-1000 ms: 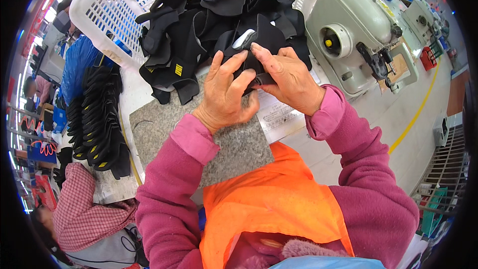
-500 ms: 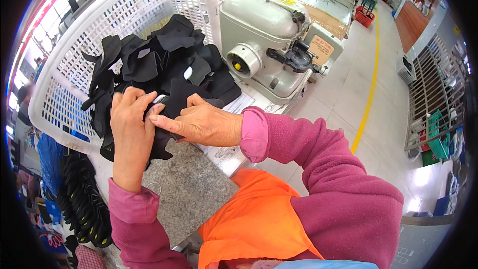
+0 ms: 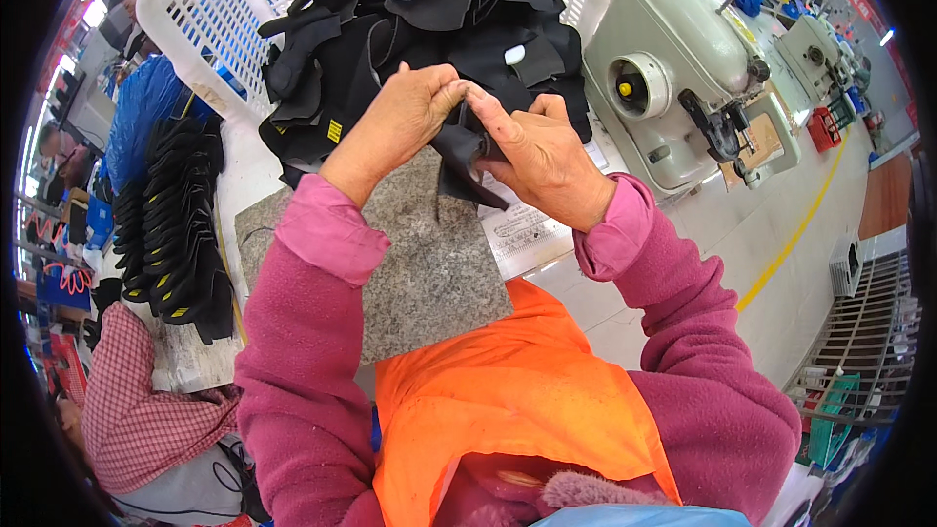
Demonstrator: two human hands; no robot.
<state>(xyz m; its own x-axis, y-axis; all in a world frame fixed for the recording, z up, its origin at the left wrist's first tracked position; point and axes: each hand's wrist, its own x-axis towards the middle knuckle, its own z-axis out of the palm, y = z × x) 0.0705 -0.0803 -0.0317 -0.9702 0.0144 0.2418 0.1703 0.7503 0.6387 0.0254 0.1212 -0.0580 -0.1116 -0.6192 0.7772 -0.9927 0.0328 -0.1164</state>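
In front of the pile, both my hands come together over a small black fabric piece (image 3: 457,148) that hangs down between them. My left hand (image 3: 405,122) is closed, thumb and forefinger pinched at the piece's upper edge. Opposite it, my right hand (image 3: 547,156) is closed on the piece too, its forefinger tip meeting the left fingertips. Part of the piece is hidden by the fingers. Just beyond lies a heap of black fabric pieces (image 3: 439,49), a few showing white patches or yellow marks. It spills from a white plastic basket (image 3: 200,5).
Below my hands is a grey speckled stone slab (image 3: 420,254). A pale sewing machine (image 3: 673,68) stands at the right, beside a printed sheet (image 3: 522,242). Stacked black pieces (image 3: 176,224) line the left. A co-worker's checked sleeve (image 3: 176,385) is at lower left.
My hands have left the near side of the heap and now hold the black piece over the slab's far edge. The view has swung left, showing a co-worker's sleeve.
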